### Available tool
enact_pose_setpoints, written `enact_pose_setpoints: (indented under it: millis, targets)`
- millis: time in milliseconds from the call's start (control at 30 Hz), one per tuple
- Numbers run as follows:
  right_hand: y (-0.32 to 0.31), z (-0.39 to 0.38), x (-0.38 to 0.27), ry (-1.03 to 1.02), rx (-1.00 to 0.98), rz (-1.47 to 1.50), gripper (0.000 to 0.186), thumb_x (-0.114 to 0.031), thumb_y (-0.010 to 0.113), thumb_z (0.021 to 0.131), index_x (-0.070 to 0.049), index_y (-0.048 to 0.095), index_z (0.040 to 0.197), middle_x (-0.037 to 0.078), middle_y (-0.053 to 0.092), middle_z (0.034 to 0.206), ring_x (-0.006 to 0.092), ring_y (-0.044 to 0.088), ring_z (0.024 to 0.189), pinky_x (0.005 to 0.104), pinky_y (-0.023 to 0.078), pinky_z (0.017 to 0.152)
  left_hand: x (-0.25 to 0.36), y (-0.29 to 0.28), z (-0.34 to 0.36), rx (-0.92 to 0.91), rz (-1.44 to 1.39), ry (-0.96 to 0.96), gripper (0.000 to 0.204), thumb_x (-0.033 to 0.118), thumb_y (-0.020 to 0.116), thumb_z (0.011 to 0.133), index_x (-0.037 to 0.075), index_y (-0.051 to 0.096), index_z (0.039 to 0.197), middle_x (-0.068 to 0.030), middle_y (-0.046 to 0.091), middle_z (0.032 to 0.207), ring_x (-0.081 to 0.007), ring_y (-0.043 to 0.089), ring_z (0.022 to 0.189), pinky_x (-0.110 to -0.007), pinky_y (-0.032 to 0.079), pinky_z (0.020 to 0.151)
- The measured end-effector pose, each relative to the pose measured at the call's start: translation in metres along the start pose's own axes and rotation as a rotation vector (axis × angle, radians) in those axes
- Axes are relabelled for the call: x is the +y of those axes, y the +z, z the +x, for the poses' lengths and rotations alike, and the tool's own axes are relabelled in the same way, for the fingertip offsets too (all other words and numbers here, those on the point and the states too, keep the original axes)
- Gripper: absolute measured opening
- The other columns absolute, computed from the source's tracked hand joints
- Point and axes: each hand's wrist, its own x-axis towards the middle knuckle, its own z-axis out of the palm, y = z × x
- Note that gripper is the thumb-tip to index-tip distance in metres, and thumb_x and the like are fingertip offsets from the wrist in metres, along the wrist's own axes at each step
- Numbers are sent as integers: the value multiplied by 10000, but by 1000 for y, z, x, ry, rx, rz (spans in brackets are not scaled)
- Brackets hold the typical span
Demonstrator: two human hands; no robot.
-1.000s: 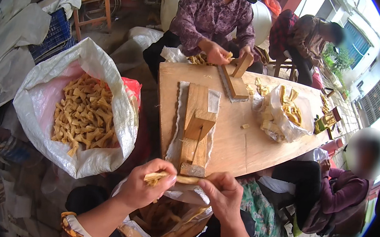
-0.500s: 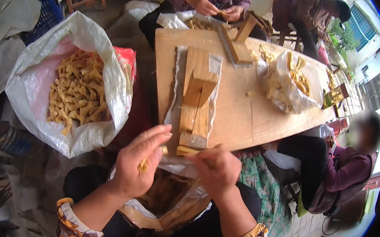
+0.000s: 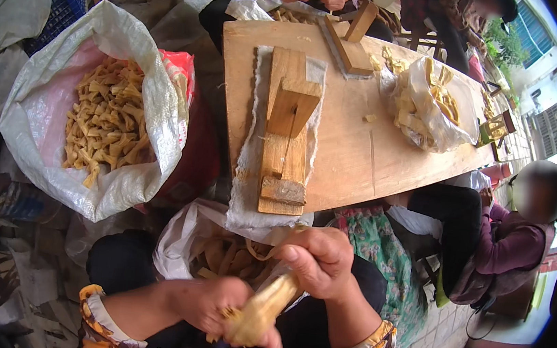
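Note:
A pale yellow, folded strip (image 3: 263, 310) stretches between my hands above my lap; its material I cannot make out for sure. My left hand (image 3: 218, 308), a little blurred, is closed round its lower end. Closed by the upper end, my right hand (image 3: 320, 262) grips the strip with curled fingers. Just beyond them an open white bag (image 3: 179, 235) holds tan strips (image 3: 235, 255). A wooden block stand (image 3: 283, 164) with an upright post lies on a white cloth (image 3: 244, 201) at the near table edge.
Left of the wooden table (image 3: 340, 174) stands a big white sack (image 3: 32, 105) of knotted tan pieces (image 3: 110, 113). On the table are a clear bag (image 3: 430, 112) of yellow strips and a second wooden stand (image 3: 348, 48). Other people sit at the far side and right.
My left hand has dropped toward my lap and closed on the strip. My right hand has moved slightly down, off the stand's near end. The strip now shows between both hands.

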Motion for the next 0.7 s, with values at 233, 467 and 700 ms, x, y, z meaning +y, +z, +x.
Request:
enact_pose_setpoints:
  millis: [233, 467, 700]
  targets:
    - [15, -16, 10, 844, -198, 759, 194, -156, 592, 956, 28, 656, 951, 12, 586, 699, 82, 518, 609, 220, 416, 537, 18, -11, 8, 548, 1716, 359, 354, 291, 745, 754, 150, 716, 1078, 9, 627, 842, -127, 578, 652, -251, 471, 523]
    - [33, -22, 8, 804, 124, 899, 116, -82, 607, 933, 19, 632, 985, 28, 611, 786, 68, 531, 620, 193, 431, 567, 5, -13, 8, 789, 1628, 609, 313, 228, 761, 753, 80, 708, 1024, -22, 627, 936, -143, 623, 772, -263, 511, 580]
    - [20, -18, 4, 242, 26, 148, 164, -97, 594, 946, 43, 631, 1022, 63, 631, 776, 118, 573, 658, 238, 467, 632, 9, -23, 4, 773, 1332, 264, 179, 97, 700, 757, 38, 676, 924, -84, 648, 1090, -215, 673, 728, -312, 547, 622]
